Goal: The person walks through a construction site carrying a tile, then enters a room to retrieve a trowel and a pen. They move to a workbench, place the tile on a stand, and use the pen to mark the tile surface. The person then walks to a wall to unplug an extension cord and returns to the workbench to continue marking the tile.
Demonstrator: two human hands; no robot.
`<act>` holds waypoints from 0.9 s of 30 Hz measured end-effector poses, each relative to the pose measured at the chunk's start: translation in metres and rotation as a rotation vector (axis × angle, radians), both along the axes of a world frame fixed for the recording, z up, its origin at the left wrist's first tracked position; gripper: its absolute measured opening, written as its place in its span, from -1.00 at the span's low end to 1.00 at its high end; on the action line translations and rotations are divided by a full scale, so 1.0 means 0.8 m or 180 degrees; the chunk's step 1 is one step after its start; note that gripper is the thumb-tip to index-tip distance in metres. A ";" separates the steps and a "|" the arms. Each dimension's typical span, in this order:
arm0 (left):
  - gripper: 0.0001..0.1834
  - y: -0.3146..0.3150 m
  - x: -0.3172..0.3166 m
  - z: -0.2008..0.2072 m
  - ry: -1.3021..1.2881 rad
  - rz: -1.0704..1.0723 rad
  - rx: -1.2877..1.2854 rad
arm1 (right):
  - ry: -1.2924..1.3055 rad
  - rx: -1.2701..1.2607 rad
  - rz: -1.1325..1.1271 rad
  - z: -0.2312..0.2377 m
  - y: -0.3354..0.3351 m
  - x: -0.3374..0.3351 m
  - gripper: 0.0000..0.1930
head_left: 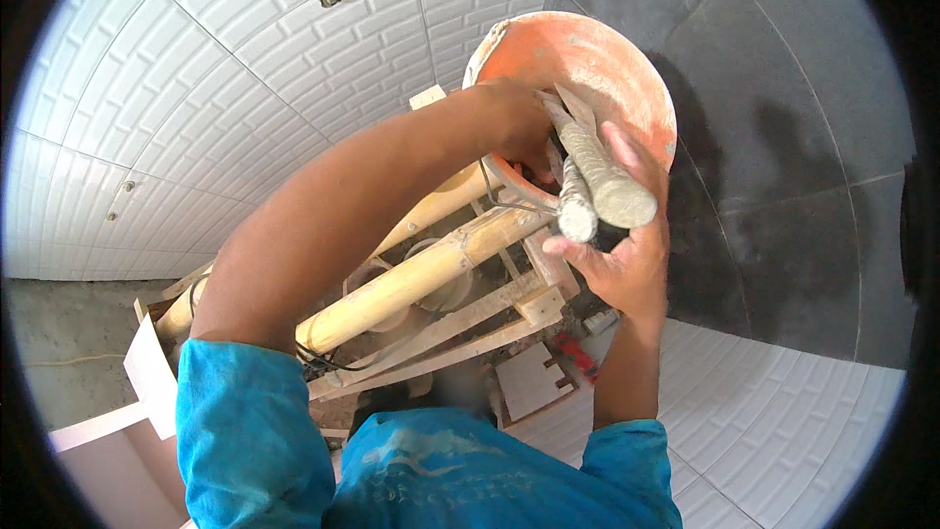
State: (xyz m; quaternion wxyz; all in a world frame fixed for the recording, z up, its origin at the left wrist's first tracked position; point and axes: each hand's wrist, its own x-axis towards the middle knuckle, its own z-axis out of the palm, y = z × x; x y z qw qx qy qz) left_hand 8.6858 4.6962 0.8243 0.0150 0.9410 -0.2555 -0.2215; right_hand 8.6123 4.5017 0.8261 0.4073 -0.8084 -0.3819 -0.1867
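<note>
An orange bucket (627, 73), its inside smeared with pale residue, stands at the upper middle. Two rounded tool handles (612, 188), crusted with grey-white dried mortar, stick up out of it towards me. Pointed, flat ends show beyond them, but the kind of tool is hidden. My right hand (638, 260) is around the handles from the right, thumb on the near side and fingers behind. Across the bucket's left rim reaches my left hand (514, 122). Its fingers are curled beside the tools, and whatever they grip is hidden.
Bamboo poles (421, 284) and wooden slats (441, 353) form a frame below the bucket. White brick-patterned tiles (284, 49) cover the left wall, with dark grey tiles (783, 157) to the right. Near my right forearm lie a red object (576, 358) and a notched white piece (532, 382).
</note>
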 end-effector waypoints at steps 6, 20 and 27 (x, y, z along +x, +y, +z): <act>-0.70 -0.029 -0.012 0.032 -0.0113 -0.0261 0.0187 | -0.0172 0.0461 -0.0521 0.004 0.040 0.009 -0.27; -0.54 -0.013 0.033 -0.053 0.0306 -0.0060 0.0159 | 0.0663 0.1559 -0.0248 -0.009 0.033 0.054 -0.52; -0.45 -0.023 0.025 -0.036 0.0357 -0.0012 -0.0036 | 0.0792 0.1818 -0.0387 -0.013 0.043 0.050 -0.56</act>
